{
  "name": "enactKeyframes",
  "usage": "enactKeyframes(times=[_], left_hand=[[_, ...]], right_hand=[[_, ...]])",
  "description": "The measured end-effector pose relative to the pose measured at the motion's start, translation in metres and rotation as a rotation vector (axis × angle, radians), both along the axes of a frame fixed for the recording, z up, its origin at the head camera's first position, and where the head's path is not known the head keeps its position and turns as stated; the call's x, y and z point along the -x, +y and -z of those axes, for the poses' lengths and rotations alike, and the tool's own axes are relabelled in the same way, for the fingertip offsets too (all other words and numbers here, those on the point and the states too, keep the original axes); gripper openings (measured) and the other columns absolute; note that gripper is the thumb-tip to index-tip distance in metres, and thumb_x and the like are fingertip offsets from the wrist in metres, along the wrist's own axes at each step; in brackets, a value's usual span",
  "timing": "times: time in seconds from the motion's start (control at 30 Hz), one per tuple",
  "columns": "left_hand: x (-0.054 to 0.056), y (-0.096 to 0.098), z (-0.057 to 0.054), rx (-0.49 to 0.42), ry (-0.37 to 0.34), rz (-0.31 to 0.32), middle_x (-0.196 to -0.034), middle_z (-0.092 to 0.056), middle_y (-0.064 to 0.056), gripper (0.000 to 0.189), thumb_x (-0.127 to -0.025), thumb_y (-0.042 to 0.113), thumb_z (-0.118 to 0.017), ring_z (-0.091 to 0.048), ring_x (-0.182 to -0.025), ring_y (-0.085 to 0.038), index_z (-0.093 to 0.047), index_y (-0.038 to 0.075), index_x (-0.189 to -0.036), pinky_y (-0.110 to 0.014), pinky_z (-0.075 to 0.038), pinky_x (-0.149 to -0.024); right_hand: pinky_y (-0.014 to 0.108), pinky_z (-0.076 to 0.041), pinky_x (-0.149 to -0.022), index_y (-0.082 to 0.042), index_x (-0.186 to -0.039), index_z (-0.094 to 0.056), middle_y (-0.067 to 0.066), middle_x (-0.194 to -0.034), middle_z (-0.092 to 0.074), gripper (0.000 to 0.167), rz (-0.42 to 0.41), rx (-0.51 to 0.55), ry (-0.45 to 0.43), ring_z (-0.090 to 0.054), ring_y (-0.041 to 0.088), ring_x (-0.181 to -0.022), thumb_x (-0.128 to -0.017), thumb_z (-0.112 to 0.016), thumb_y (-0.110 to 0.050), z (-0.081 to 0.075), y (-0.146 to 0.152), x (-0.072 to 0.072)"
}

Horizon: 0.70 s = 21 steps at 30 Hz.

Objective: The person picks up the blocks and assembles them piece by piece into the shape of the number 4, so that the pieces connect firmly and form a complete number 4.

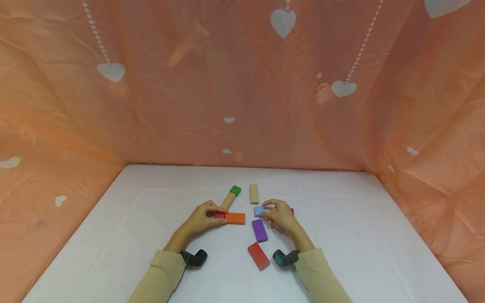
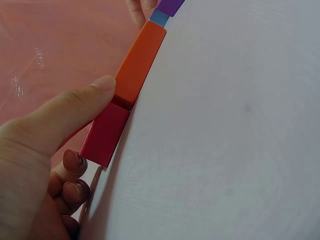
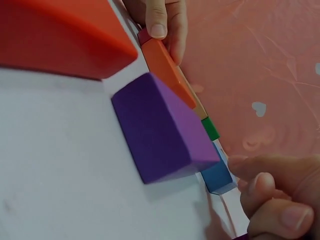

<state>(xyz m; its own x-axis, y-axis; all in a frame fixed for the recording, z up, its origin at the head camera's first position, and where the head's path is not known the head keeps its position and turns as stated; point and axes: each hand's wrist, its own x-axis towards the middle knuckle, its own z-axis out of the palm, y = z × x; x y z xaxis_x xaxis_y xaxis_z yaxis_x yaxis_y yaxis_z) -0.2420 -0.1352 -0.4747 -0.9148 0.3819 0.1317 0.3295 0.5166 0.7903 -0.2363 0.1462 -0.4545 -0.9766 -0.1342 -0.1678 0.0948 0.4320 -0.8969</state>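
Note:
My left hand pinches the left end of an orange block, its thumb and index finger on opposite sides. Tight against that end is a crimson block, partly hidden by the fingers in the head view. My right hand has its index finger and thumb at the right side of a small light blue block, pinching it. A purple block lies just below the blue one. Under the right palm a magenta block shows only an edge.
Behind the left hand, a plain wooden block runs up to a green block. Another wooden block lies beyond the blue one. Nearer me, a red block rests on the white table. Orange sheeting surrounds it.

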Motion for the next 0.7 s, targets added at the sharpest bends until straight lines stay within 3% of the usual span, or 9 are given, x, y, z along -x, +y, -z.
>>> enactKeyframes(times=[0.23,0.7], left_hand=[[0.0002,-0.0004,0.0006,-0.011,0.015,0.006,-0.082,-0.056,-0.006,0.028,-0.077,0.022,-0.080,-0.040,-0.073,-0.006,-0.076,0.010,-0.103,-0.018,-0.033,-0.065],[0.0003,-0.0005,0.0011,-0.030,0.022,0.019,-0.081,-0.056,-0.007,0.029,-0.077,0.021,-0.081,-0.040,-0.071,-0.005,-0.076,0.009,-0.103,-0.017,-0.033,-0.064]], right_hand=[[0.018,-0.029,-0.040,0.001,-0.121,-0.062,-0.006,-0.046,-0.047,0.035,0.000,0.000,-0.005,-0.033,0.003,-0.036,-0.088,-0.065,-0.008,0.0008,0.0017,0.0004],[0.019,-0.031,-0.041,0.000,-0.114,-0.066,-0.004,-0.048,-0.048,0.029,-0.004,-0.015,-0.027,-0.036,0.005,-0.038,-0.087,-0.066,-0.008,-0.0012,-0.0010,-0.0011]])
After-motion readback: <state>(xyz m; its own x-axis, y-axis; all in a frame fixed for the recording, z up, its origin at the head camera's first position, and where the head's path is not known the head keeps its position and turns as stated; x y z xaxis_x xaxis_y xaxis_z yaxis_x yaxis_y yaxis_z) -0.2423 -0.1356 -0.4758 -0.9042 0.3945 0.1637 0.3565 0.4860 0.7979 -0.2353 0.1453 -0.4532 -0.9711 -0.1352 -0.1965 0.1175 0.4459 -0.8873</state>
